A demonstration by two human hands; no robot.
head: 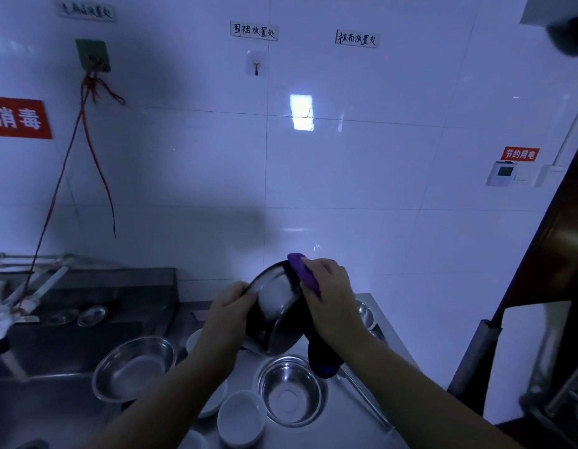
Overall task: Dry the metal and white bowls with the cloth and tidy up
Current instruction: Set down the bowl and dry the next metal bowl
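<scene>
The white tiled wall (345, 176) filled most of the view, with small paper labels and a red sign (19, 118) stuck on it. Below it ran the steel counter (352, 426), with a dark sink (64, 338) set into its left side.

Above the middle of the counter, a shiny metal bowl (274, 315) was held up in the air, tipped on its side so its open mouth faced left and toward the wall. It looked dark and glossy outside and pale inside. The left hand (229, 312) was closed on the bowl's left rim. The right hand (329, 303) was closed around a purple cloth (305, 273), pressing it on the bowl's top right rim. The rest of the cloth hung down dark behind the bowl, to just above the counter.

A wide metal bowl (135, 367) sat at the counter's left edge, beside the sink. A deeper metal bowl (290, 390) sat under the held one, near the front. One more small metal bowl (365, 314) sat by the back right corner, partly hidden by the right wrist.

A white bowl (242, 416) sat near the front edge, just beside the deeper metal one. The left arm hid most of the other white dishes (213, 403). A small round dish (91, 315) lay in the sink.
</scene>
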